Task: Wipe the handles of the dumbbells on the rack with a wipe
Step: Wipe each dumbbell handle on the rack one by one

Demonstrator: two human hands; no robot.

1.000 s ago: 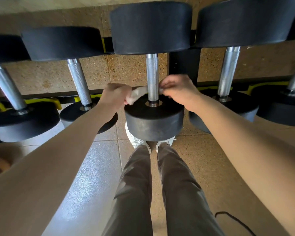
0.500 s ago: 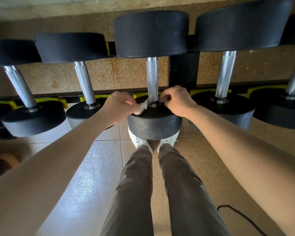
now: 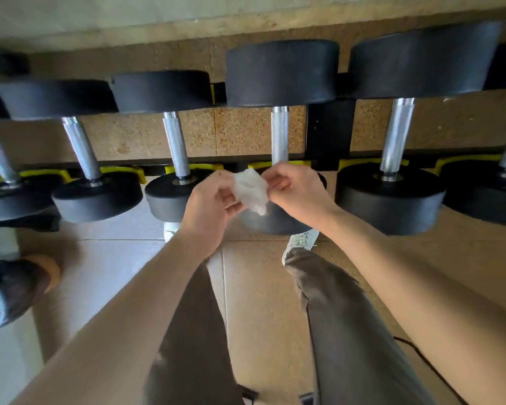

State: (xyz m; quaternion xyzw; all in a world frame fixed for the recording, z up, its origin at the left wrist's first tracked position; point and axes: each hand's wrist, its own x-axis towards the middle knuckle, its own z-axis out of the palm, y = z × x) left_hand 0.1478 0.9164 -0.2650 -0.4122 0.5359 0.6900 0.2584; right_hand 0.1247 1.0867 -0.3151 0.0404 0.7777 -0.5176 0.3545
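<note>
Across the upper half of the frame, a row of dumbbells on the rack [image 3: 327, 130], knurled handles well apart with open gaps between. Centre handle [image 3: 280, 134] bare above the hands, clear of the wipe. Below, open floor [image 3: 257, 287] around trousered legs and shoes. At centre frame, white wipe [image 3: 251, 190] crumpled, held between both hands in front of the near weight head. Left hand [image 3: 214, 200] curled, pinching the wipe's left edge. Right hand [image 3: 295, 190] curled, fingertips gripping its right edge.
</note>
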